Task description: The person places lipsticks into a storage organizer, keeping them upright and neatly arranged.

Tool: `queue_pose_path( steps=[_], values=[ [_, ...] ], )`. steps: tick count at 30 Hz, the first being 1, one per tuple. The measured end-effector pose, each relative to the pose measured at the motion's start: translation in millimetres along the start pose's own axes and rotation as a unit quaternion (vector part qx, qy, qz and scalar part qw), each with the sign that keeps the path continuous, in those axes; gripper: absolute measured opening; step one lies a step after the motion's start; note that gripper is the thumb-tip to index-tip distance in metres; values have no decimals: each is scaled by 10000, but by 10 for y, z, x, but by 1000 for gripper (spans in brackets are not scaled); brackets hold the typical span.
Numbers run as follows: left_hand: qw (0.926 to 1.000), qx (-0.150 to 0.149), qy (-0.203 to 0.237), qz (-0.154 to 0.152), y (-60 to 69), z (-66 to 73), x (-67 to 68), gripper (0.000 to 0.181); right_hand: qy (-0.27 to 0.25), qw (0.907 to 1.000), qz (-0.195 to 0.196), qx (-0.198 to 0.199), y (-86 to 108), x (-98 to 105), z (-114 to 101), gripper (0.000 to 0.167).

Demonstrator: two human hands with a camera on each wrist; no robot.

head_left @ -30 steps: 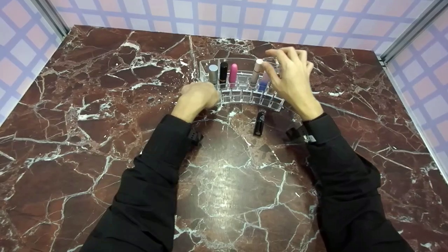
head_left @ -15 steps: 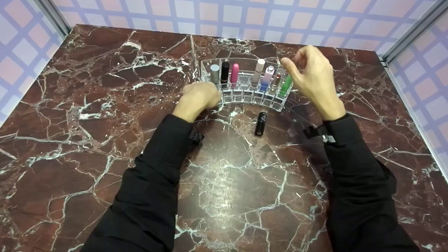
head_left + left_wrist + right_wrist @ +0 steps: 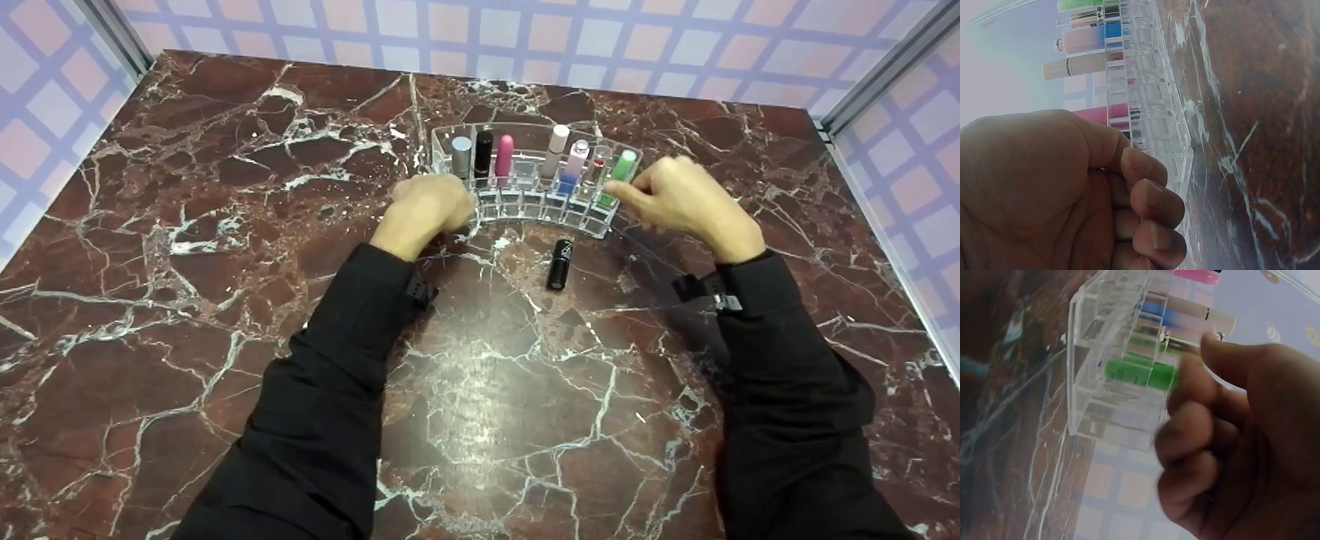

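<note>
A clear, curved lipstick holder (image 3: 544, 214) stands at the back of the table with several tubes upright in it. At its left end is my left hand (image 3: 431, 202); in the left wrist view its curled fingers (image 3: 1157, 199) and thumb grip the holder's end. My right hand (image 3: 686, 202) is beside the right end, near a green tube (image 3: 625, 166). In the right wrist view its fingers (image 3: 1185, 433) bend loosely, blurred, with the thumb apart and nothing seen between; they partly cover the green tube. A black lipstick (image 3: 559, 264) lies on the table in front.
Also in the holder are a silver-grey tube (image 3: 461, 156), a black tube (image 3: 484, 154), a pink tube (image 3: 504, 159), a white-capped tube (image 3: 555, 154) and a pink-and-blue tube (image 3: 575, 165). A checked wall (image 3: 510, 37) stands behind the marbled table (image 3: 225, 300).
My right hand has moved right from above the holder, then down beside its right end, uncovering the tubes there. The left hand and the lying black lipstick have stayed put.
</note>
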State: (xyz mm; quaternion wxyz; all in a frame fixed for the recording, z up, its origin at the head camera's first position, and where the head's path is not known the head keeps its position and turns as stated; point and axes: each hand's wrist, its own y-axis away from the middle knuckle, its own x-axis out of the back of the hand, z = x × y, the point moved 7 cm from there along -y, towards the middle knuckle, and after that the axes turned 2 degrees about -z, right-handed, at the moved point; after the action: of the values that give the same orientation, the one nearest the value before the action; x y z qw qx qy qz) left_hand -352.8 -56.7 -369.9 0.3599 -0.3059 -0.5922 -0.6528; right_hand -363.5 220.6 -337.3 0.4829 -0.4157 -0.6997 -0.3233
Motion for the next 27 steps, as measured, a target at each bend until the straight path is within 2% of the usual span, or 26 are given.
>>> queue_pose_path(
  steps=[3,7,15,27],
  values=[
    [10000,22,-10,-4,-1,-5,0,53,-119,9988,-444,-148,-1,-85,45,58],
    [10000,51,3,-12,-2,-7,-3,54,-143,9973,-683,-241,-23,-158,68,58],
    [10000,48,-16,-2,-15,-1,1,50,-215,9954,-905,-227,-47,-224,74,58],
    [9999,-72,28,75,-13,-1,0,48,-264,9928,-1152,-175,-72,-298,77,49]
  ],
)
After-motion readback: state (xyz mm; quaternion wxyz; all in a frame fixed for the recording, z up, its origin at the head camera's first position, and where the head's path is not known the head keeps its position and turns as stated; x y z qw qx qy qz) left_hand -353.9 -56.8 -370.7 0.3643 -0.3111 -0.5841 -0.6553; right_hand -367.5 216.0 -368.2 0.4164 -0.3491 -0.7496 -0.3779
